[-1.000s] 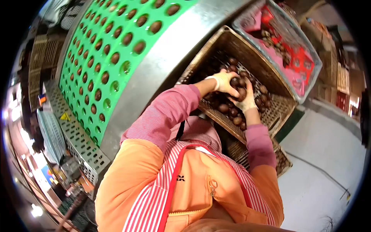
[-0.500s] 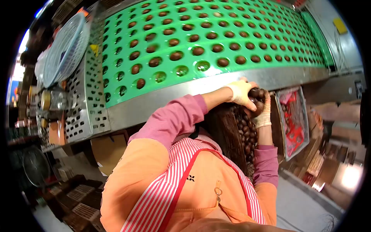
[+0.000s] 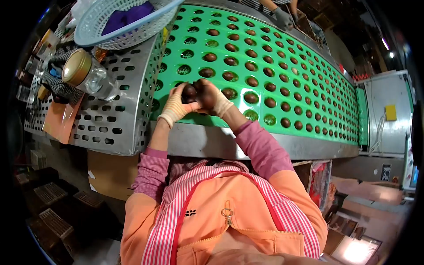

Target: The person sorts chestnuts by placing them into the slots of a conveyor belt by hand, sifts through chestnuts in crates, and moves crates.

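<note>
Several dark brown round balls [image 3: 190,92] are cupped between my two hands, over the near left part of the green dimpled tray surface [image 3: 260,90]. On the left, my left hand [image 3: 176,106] in a pale fingerless glove curls round them. My right hand [image 3: 215,98], gloved alike, closes on them from the right, its fingers blurred. Brown balls [image 3: 285,107] sit one to a hollow across much of the green surface. Hollows in the left columns and a few along the near edge, such as one [image 3: 270,119] right of my hands, hold none.
A perforated metal shelf [image 3: 99,128] at the left bears a glass jar with a gold lid [image 3: 77,68] and a blue basket [image 3: 128,33] with purple cloth. A metal rim [image 3: 194,141] runs along the near side. Across the surface are a co-worker's gloved hands [image 3: 282,18].
My hands have lifted the balls out of the brown crate and carried them left over the green surface. The view has turned left, and the crate of balls is out of sight.
</note>
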### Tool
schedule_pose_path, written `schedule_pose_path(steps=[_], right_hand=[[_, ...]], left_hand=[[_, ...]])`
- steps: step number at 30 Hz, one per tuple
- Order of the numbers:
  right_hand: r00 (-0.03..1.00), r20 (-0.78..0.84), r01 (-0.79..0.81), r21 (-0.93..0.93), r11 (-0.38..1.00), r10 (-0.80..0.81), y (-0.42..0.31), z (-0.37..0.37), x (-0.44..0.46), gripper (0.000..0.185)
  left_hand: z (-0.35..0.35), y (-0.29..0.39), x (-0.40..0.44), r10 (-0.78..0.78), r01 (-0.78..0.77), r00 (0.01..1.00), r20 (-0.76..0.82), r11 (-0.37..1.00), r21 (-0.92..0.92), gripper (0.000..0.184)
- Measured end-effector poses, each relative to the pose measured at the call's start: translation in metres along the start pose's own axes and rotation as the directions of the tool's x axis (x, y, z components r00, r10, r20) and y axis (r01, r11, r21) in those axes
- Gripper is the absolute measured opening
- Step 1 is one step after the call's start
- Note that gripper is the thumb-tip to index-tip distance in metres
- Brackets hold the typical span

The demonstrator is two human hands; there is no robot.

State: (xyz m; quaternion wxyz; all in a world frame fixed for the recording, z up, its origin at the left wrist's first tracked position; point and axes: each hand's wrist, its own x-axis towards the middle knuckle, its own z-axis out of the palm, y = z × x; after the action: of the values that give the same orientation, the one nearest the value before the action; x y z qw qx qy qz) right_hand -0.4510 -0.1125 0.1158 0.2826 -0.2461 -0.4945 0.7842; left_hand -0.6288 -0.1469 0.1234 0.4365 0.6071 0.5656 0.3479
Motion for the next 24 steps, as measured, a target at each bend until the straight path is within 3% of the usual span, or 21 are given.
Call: schedule_pose_path(steps=[1, 2, 3, 4, 5, 6, 7, 8, 9, 10, 11, 12, 13, 14, 16, 18, 19, 21, 22, 24], right_hand=[[0.999, -0.023, -0.045, -0.069, 0.997, 0.043, -0.014, 0.015, 0.013, 0.042], [0.996, 0.067, -0.063, 0.097, 0.993, 0.056, -0.004, 0.011, 0.034, 0.041], [0.985, 0.156, -0.107, 0.254, 0.961, 0.069, 0.005, 0.007, 0.054, 0.040], [0.946, 0.325, -0.189, 0.598, 0.779, -0.020, 0.011, 0.000, 0.078, 0.041], [0.925, 0.352, -0.209, 0.153, 0.966, 0.144, 0.018, -0.010, 0.093, 0.037], [0.905, 0.303, -0.195, -0.327, 0.925, 0.298, 0.002, -0.004, 0.104, 0.033], [0.893, 0.190, -0.150, -0.729, 0.667, 0.409, -0.015, 0.005, 0.112, 0.030], [0.889, 0.042, -0.086, -0.962, 0.258, 0.455, -0.029, 0.012, 0.117, 0.027], [0.896, -0.109, -0.018, -0.978, -0.210, 0.429, -0.031, 0.013, 0.118, 0.025], [0.925, -0.189, -0.278, -0.929, 0.246, 0.329, -0.027, 0.010, 0.112, 0.026], [0.911, -0.312, -0.411, -0.631, 0.658, 0.270, -0.021, 0.007, 0.098, 0.027], [0.856, -0.441, -0.376, -0.173, 0.910, 0.270, -0.015, 0.003, 0.081, 0.028], [0.773, -0.542, -0.180, 0.314, 0.932, 0.331, -0.015, 0.003, 0.065, 0.030], [0.754, -0.600, -0.194, 0.186, 0.963, 0.268, -0.020, -0.001, 0.050, 0.037], [0.784, -0.613, -0.039, 0.113, 0.993, 0.101, -0.018, -0.021, 0.015, 0.042], [0.691, -0.714, -0.010, -0.165, 0.986, -0.112, -0.030, -0.036, -0.028, 0.043], [0.645, -0.740, -0.072, -0.304, 0.950, -0.188, -0.036, -0.047, -0.051, 0.043], [0.561, -0.773, -0.216, -0.482, 0.849, -0.296, -0.045, -0.067, -0.101, 0.043], [0.559, -0.748, -0.353, -0.604, 0.714, -0.357, -0.055, -0.065, -0.123, 0.044], [0.583, -0.804, -0.414, -0.419, 0.808, -0.118, -0.064, -0.052, -0.147, 0.046]], left_hand=[[-0.016, 0.002, -0.003, -0.045, 0.049, 0.997, -0.059, 0.996, 0.070, 0.092], [-0.017, -0.013, -0.002, 0.008, 0.020, 0.984, -0.180, 0.987, 0.157, 0.088], [-0.016, -0.037, 0.008, -0.116, 0.082, 0.973, -0.201, 0.982, -0.173, 0.084], [-0.018, -0.044, 0.009, -0.149, 0.097, 0.963, -0.223, 0.968, -0.231, 0.080], [-0.020, -0.050, 0.011, -0.182, 0.107, 0.952, -0.246, 0.951, -0.290, 0.076], [-0.025, -0.037, 0.000, -0.116, 0.097, 0.949, -0.292, 0.992, -0.080, 0.072], [-0.027, -0.029, -0.008, -0.043, 0.090, 0.947, -0.318, 0.987, 0.136, 0.068], [-0.027, -0.031, -0.010, -0.003, 0.053, 0.940, -0.342, 0.989, 0.135, 0.064], [-0.026, -0.033, -0.013, 0.037, 0.014, 0.932, -0.361, 0.990, 0.138, 0.061], [-0.025, -0.035, -0.013, 0.079, -0.027, 0.922, -0.379, 0.990, 0.141, 0.058], [-0.023, -0.045, -0.013, 0.064, -0.038, 0.933, -0.355, 0.996, 0.081, 0.053], [-0.023, -0.043, -0.014, 0.076, -0.035, 0.945, -0.317, 0.991, 0.132, 0.053], [-0.024, -0.035, -0.017, 0.085, -0.034, 0.957, -0.277, 0.982, 0.184, 0.052], [-0.026, -0.027, -0.021, 0.092, -0.036, 0.969, -0.230, 0.971, 0.236, 0.052], [-0.029, -0.005, -0.028, -0.004, 0.058, 0.990, -0.139, 0.919, 0.391, 0.049], [-0.028, -0.006, -0.030, -0.037, 0.049, 0.999, -0.034, 0.850, 0.524, 0.048], [-0.027, 0.003, -0.027, -0.109, 0.094, 0.994, -0.008, 0.813, 0.575, 0.047], [-0.018, 0.006, -0.019, -0.112, 0.086, 0.994, -0.006, 0.728, 0.680, 0.045], [-0.013, 0.005, -0.016, -0.088, 0.078, 0.996, -0.023, 0.692, 0.718, 0.044], [-0.008, 0.002, -0.008, -0.185, 0.101, 0.982, 0.032, 0.663, 0.742, 0.046]])
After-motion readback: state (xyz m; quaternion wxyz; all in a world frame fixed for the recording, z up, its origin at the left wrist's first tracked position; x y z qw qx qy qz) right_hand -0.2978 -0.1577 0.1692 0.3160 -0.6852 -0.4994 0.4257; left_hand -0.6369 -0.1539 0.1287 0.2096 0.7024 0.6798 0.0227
